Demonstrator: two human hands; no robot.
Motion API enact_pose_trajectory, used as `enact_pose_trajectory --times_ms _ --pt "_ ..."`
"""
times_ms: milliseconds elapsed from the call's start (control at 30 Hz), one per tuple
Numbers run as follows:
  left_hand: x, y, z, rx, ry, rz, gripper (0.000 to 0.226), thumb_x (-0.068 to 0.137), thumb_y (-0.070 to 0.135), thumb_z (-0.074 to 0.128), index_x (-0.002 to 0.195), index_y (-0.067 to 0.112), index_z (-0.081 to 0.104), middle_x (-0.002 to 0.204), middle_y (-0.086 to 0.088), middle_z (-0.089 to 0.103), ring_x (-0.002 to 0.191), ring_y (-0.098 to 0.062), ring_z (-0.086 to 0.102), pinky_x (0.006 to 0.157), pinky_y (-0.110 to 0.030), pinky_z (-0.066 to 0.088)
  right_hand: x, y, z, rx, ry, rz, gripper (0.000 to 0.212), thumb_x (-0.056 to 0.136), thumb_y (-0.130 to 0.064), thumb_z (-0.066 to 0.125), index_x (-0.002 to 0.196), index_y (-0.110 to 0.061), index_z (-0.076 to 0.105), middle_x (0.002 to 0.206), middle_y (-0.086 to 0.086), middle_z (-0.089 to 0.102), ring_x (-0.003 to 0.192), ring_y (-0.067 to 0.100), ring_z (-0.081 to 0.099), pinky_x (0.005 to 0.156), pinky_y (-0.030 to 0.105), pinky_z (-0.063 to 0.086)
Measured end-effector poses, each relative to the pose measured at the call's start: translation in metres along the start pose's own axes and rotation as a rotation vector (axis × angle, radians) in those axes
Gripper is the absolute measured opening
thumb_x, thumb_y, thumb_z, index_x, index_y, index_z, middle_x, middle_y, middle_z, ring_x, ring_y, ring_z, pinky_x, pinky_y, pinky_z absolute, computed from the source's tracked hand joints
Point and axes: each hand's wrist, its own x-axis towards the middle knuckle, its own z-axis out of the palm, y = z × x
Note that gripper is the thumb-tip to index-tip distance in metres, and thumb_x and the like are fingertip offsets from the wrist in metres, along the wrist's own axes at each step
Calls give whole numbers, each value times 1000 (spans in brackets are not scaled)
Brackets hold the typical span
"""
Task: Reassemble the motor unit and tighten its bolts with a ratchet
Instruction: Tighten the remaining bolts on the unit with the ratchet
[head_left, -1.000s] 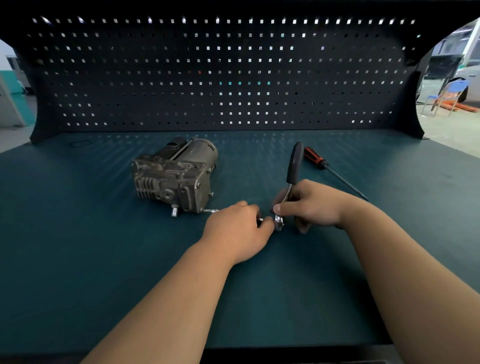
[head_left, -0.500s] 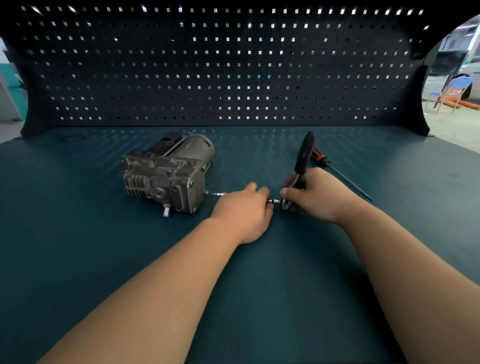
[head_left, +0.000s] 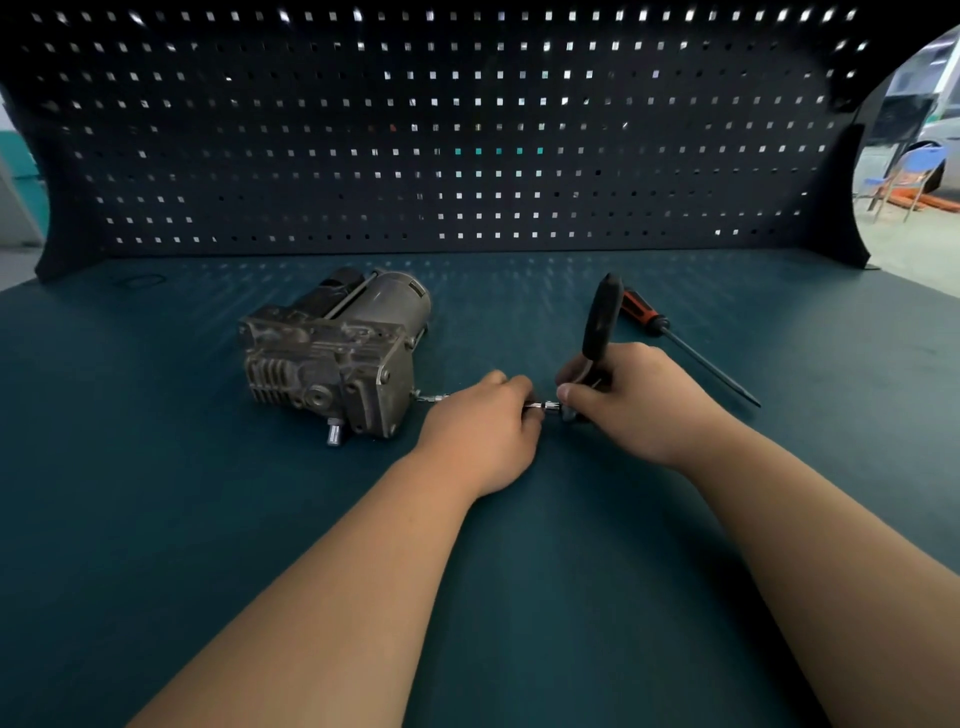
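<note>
The grey metal motor unit lies on the dark green bench, left of centre. A thin metal extension bar runs from its right face toward my hands. My left hand grips that bar along its middle. My right hand holds the ratchet near its head, with the black handle standing up and tilted back. The short stretch of bar and socket shows between my two hands. The ratchet head itself is mostly hidden by my right fingers.
A screwdriver with a red and black handle lies on the bench behind my right hand, tip pointing right. A dark pegboard closes off the back of the bench. The bench top stretches wide on both sides.
Both hands and the ratchet have shifted a little toward the motor unit, and the bar's tip now reaches its right face. The ratchet handle has tilted slightly. Both grips are unchanged.
</note>
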Motion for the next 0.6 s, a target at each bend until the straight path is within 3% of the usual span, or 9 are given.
enact_pose_trajectory --times_ms 133,233,333,467,600 --pt "1 -3 -4 -54 -33 36 23 95 42 42 106 27 54 100 5 49 94 -23 56 67 -31 36 -3 -2 -1 -2 -12 -21 12 85 -24 65 75 -29 64 69 -25 66 70 -4 60 66 18 47" --pt "0 -3 -5 -57 -27 37 23 95 42 41 106 27 54 95 7 44 93 -22 56 66 -31 37 -3 -3 -2 -16 -11 -29 11 85 -26 65 75 -30 64 69 -27 66 70 -5 60 62 12 45" --pt "-1 -3 -4 -43 -18 12 23 95 42 41 107 26 54 95 5 43 94 -24 56 67 -32 38 -2 -3 0 -2 -22 -16 10 85 -26 65 76 -30 64 69 -25 67 71 -5 60 65 16 47" --pt "-1 -2 -5 -55 -8 2 24 95 42 41 108 26 55 97 5 45 95 -23 56 67 -31 38 -2 -3 -1 14 -28 -21 12 85 -23 68 76 -31 64 69 -22 68 71 -9 59 63 7 43" --pt "-1 -2 -6 -59 -1 -2 24 96 41 41 111 27 54 103 3 48 94 -23 56 69 -33 41 -3 -2 -4 -53 -21 -85 18 82 -24 73 82 -39 65 90 -18 62 82 -4 56 70 3 37"
